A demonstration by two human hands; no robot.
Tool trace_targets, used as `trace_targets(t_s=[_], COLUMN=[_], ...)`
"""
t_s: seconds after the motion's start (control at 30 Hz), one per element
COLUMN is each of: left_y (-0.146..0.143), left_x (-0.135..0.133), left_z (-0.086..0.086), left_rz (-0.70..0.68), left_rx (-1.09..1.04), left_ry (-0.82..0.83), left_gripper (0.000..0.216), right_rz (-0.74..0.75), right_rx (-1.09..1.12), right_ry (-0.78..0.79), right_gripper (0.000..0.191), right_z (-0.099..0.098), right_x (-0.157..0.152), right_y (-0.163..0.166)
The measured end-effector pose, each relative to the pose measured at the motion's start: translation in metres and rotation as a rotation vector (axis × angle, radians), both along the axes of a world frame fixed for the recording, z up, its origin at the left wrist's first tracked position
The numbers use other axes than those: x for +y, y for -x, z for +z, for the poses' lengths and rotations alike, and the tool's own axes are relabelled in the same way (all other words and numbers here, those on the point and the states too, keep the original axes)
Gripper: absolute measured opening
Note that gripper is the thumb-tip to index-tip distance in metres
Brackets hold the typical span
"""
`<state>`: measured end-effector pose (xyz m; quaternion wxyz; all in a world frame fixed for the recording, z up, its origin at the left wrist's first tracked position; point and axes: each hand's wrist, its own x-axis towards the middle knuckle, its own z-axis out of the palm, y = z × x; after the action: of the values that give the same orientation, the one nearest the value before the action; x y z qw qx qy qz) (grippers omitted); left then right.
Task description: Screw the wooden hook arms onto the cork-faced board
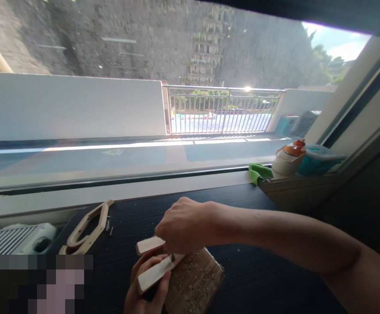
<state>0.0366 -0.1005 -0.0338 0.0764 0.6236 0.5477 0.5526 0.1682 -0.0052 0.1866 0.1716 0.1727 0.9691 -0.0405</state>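
Note:
My left hand [146, 290] grips a pale wooden piece [152, 274] at the bottom of the view, holding it over a brown board [196, 281] strewn with wood shavings. My right hand [183, 226] reaches in from the right and is closed just above that piece, pinching a small dark tool or screw [173, 257] that touches the wood. A second pale wooden piece [148, 244] lies just behind, partly under my right hand. What the right fingers hold is mostly hidden.
A cut-out wooden frame [88, 229] lies on the dark tabletop [242, 270] to the left, with small screws [109, 226] beside it. A white device [16, 239] sits far left. On the window ledge at right stand a green cloth [259, 172], a white-and-orange bottle [288, 159] and a teal box [319, 159].

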Motion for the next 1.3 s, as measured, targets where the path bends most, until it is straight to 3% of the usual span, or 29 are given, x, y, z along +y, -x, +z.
trace_targets(t_s=[0.13, 0.43, 0.77, 1.0, 1.3], left_y=[0.002, 0.001, 0.0, 0.002, 0.0], left_x=[-0.001, -0.001, 0.0, 0.001, 0.002], left_z=[0.001, 0.003, -0.001, -0.003, 0.001], left_rz=[0.017, 0.023, -0.011, 0.024, 0.028], left_rx=[0.044, 0.038, 0.049, -0.017, -0.011], left_ry=[0.004, 0.019, -0.02, 0.042, -0.03], left_gripper=[0.021, 0.021, 0.027, 0.026, 0.022], right_rz=[0.08, 0.145, 0.144, 0.108, 0.064], right_rx=[-0.059, -0.051, -0.002, -0.008, -0.002], right_ry=[0.02, 0.041, 0.01, 0.042, -0.003], right_gripper=[0.015, 0.013, 0.014, 0.013, 0.013], right_z=[0.003, -0.011, -0.026, -0.021, -0.01], right_x=[-0.003, 0.0, -0.013, -0.011, -0.007], right_y=[-0.003, 0.007, -0.016, -0.004, 0.004])
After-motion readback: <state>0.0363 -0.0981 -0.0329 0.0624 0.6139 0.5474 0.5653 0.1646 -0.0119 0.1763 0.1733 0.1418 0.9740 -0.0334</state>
